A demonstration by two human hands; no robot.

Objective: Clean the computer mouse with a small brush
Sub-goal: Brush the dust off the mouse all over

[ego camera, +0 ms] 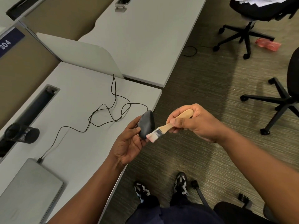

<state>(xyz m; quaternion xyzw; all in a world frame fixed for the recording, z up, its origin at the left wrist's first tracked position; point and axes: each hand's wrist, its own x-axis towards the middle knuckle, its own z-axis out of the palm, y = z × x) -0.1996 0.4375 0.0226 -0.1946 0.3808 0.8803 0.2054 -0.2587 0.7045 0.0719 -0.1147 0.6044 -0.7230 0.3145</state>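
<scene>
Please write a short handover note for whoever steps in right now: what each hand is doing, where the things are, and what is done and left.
Left hand: holds the mouse up off the desk, past its front edge.
Right hand: grips the brush by its wooden handle, bristles touching the lower end of the mouse.
The cable trails loosely over the desk to the closed laptop.
Done: mouse picked up, brushing under way.
Left: brush the remaining surfaces, then set both down. How clean it is cannot be judged from here.

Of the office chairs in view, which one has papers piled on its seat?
The chair at the top right, farthest from the person. White papers lie on its seat; the chair at the right edge shows none.
</scene>
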